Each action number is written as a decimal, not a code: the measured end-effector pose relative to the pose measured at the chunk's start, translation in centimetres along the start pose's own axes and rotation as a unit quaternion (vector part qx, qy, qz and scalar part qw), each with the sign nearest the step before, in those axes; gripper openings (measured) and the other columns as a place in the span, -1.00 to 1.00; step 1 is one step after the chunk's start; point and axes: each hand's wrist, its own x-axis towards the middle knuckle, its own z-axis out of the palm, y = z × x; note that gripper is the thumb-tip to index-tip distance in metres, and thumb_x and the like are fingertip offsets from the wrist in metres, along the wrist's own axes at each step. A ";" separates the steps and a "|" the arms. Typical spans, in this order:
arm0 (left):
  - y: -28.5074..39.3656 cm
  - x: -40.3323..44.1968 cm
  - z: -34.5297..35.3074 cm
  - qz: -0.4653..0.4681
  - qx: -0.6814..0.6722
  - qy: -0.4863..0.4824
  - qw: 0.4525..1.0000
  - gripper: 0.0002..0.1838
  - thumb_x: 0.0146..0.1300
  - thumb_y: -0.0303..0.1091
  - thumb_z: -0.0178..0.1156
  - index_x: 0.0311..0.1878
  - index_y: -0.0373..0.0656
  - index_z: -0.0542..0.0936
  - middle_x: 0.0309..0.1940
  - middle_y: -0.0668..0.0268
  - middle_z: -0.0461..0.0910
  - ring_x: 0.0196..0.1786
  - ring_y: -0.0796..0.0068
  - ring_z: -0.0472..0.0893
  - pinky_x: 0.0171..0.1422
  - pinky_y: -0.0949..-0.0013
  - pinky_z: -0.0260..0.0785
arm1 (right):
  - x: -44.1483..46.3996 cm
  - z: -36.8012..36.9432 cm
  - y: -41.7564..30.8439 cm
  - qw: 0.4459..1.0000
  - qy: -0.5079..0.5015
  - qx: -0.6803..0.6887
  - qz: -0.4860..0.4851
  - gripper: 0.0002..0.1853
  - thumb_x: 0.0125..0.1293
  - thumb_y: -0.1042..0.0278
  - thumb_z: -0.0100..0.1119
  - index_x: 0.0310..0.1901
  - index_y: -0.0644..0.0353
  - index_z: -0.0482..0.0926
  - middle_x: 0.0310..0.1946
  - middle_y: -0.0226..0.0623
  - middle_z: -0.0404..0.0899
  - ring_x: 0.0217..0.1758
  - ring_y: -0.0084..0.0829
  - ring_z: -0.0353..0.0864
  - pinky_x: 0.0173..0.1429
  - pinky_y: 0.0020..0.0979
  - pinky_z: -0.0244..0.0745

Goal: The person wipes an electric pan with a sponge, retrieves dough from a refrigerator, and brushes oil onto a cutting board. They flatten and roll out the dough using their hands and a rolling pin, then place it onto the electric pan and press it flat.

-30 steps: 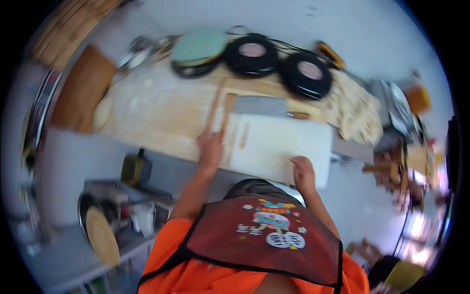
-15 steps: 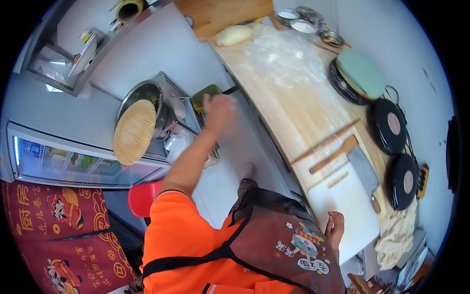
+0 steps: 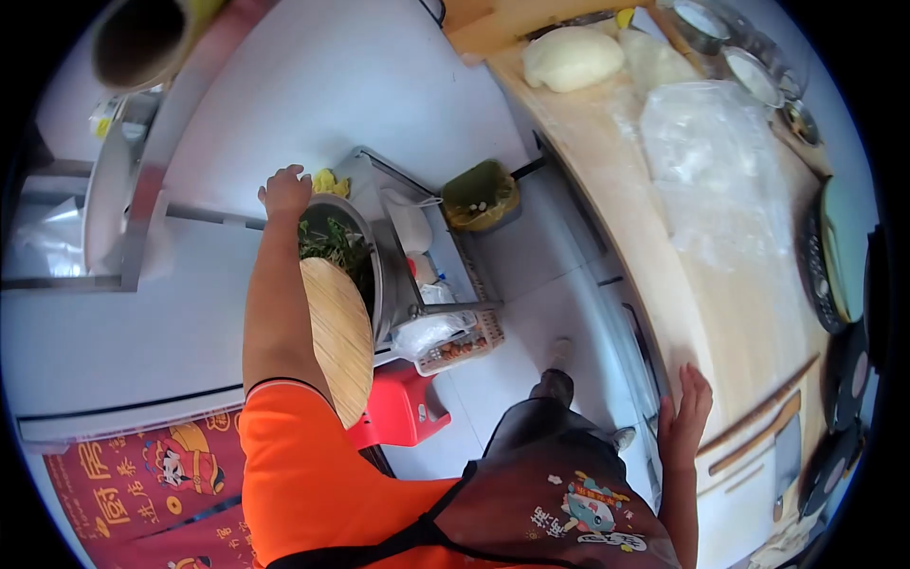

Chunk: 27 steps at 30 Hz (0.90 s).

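Observation:
My left hand (image 3: pixel 285 193) reaches out at the left with its fingers loosely bent and apart, holding nothing I can see. It is just beyond a steel bowl (image 3: pixel 378 284) of leafy greens (image 3: pixel 336 244), close to a yellow cloth (image 3: pixel 329 183). A round, slatted wooden lid (image 3: pixel 338 332) partly covers the bowl, and my forearm hides part of its edge. On the right, my right hand (image 3: pixel 686 414) is open and bare beside the front edge of the wooden worktop (image 3: pixel 654 275). Whether it touches the wood I cannot tell.
Dough (image 3: pixel 573 59) and plastic sheeting (image 3: pixel 711 152) lie on the worktop. A thin rolling pin (image 3: pixel 758 405) and a cleaver (image 3: pixel 787 455) are right of my hand. A red stool (image 3: pixel 403 408), a lined bin (image 3: pixel 481 196) and a basket (image 3: pixel 464 353) stand low down.
My left hand has moved left, from over the floor near the bin to beyond the bowl. My right hand has shifted forward along the worktop edge. The view has turned left.

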 end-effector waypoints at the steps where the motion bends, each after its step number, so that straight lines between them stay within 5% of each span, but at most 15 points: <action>1: -0.1 1.4 0.7 -0.008 0.011 -0.041 0.999 -0.57 0.38 -0.04 0.12 0.26 0.15 0.63 0.27 0.23 0.60 0.33 0.16 0.56 0.51 -0.30 0.12 | 1.5 1.5 0.3 1.000 -0.016 -0.017 0.005 -0.26 0.21 0.61 0.25 0.47 0.20 0.32 0.43 0.00 0.33 0.49 0.06 0.29 0.55 -0.02 0.18; 4: 0.9 4.9 3.6 -0.011 0.065 -0.186 0.980 -0.56 0.38 -0.06 0.12 0.28 0.09 0.62 0.35 0.24 0.55 0.41 0.15 0.50 0.54 -0.32 0.09 | 4.1 4.1 -0.9 0.994 -0.050 -0.090 0.027 -0.19 0.19 0.48 0.34 0.50 0.19 0.25 0.49 0.00 0.26 0.55 0.07 0.22 0.56 0.08 0.11; 8: 1.9 8.6 8.6 -0.048 0.112 -0.322 0.939 -0.59 0.40 -0.14 0.10 0.22 -0.02 0.67 0.30 0.19 0.61 0.38 0.08 0.54 0.50 -0.31 0.16 | 4.1 5.2 -1.1 0.992 -0.038 -0.117 0.031 -0.09 0.08 0.57 0.36 0.52 0.18 0.23 0.53 -0.02 0.22 0.59 0.07 0.16 0.59 0.09 0.07; 9: -1.0 11.4 13.5 0.026 0.166 -0.363 0.917 -0.61 0.39 -0.12 0.15 0.15 -0.07 0.70 0.26 0.16 0.63 0.34 0.02 0.57 0.49 -0.17 0.23 | 4.0 5.1 -1.1 0.992 -0.041 -0.112 0.033 -0.11 0.08 0.62 0.33 0.52 0.17 0.25 0.52 -0.03 0.23 0.59 0.07 0.17 0.60 0.07 0.08; 15: -2.4 14.1 18.5 0.113 0.109 -0.401 0.902 -0.55 0.38 -0.09 0.18 0.21 -0.14 0.65 0.31 0.13 0.58 0.41 0.06 0.51 0.53 -0.16 0.17 | 4.1 5.0 -0.2 0.994 -0.040 -0.098 0.038 -0.12 0.03 0.54 0.37 0.48 0.18 0.31 0.46 0.02 0.31 0.52 0.13 0.28 0.57 0.09 0.17; 21: -8.7 16.0 18.3 0.029 -0.171 -0.381 0.908 -0.48 0.37 -0.06 0.21 0.26 -0.20 0.60 0.36 0.10 0.53 0.47 0.10 0.44 0.56 -0.15 0.11 | 4.3 4.0 -1.5 0.988 -0.070 -0.115 0.070 -0.13 0.12 0.41 0.40 0.51 0.18 0.29 0.50 -0.14 0.28 0.60 -0.10 0.21 0.64 -0.02 0.11; 27: -18.6 13.3 13.1 -0.055 -0.556 -0.265 0.786 -0.40 0.36 -0.03 0.24 0.32 -0.27 0.55 0.41 0.07 0.48 0.53 0.14 0.37 0.60 -0.15 0.05 | 4.4 2.8 -1.2 0.993 -0.074 -0.080 0.050 -0.16 0.15 0.38 0.40 0.50 0.19 0.29 0.52 -0.13 0.26 0.61 -0.10 0.18 0.65 -0.02 0.09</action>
